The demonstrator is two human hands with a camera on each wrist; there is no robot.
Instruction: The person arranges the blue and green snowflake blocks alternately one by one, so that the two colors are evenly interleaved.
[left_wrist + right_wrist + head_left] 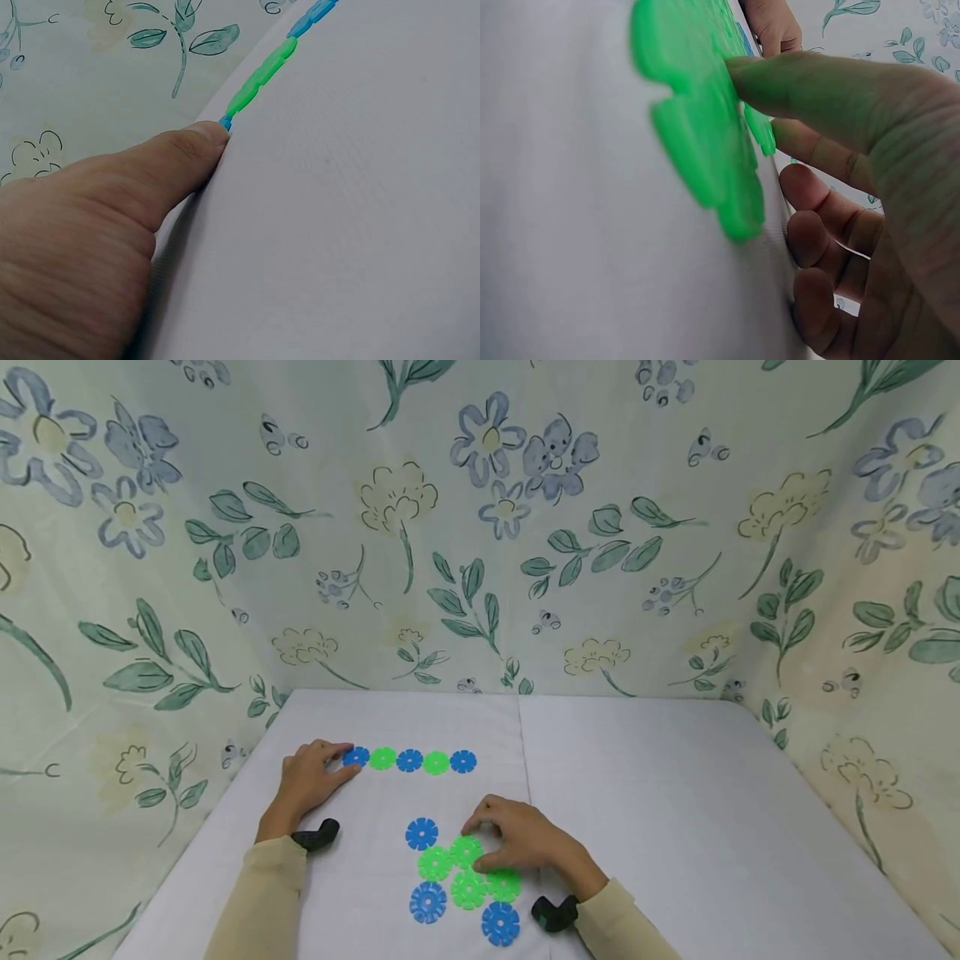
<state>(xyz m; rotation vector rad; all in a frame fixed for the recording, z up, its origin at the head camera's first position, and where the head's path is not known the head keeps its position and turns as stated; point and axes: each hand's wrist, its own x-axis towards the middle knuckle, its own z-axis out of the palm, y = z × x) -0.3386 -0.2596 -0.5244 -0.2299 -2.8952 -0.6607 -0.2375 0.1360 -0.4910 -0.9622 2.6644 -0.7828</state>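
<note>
A row of notched plastic snowflake discs, blue and green by turns, lies on the white table. My left hand point(307, 778) is at its left end, thumb and forefinger at opposite edges of the end blue disc point(356, 757). In the left wrist view, the thumb point(191, 154) covers most of that disc. Nearer to me lies a loose cluster of green and blue discs. There my right hand point(521, 837) pinches a green disc point(466, 852) between thumb and forefinger. The right wrist view shows the thumb point(780, 82) against the green discs, the other fingers loosely bent.
Three blue discs lie around the green ones: one at upper left point(422, 834), one at lower left point(428, 902), one at lower right point(500, 924). A crease runs down the white tablecloth point(637, 793). Flowered curtains point(480, 602) enclose the table at the back and sides.
</note>
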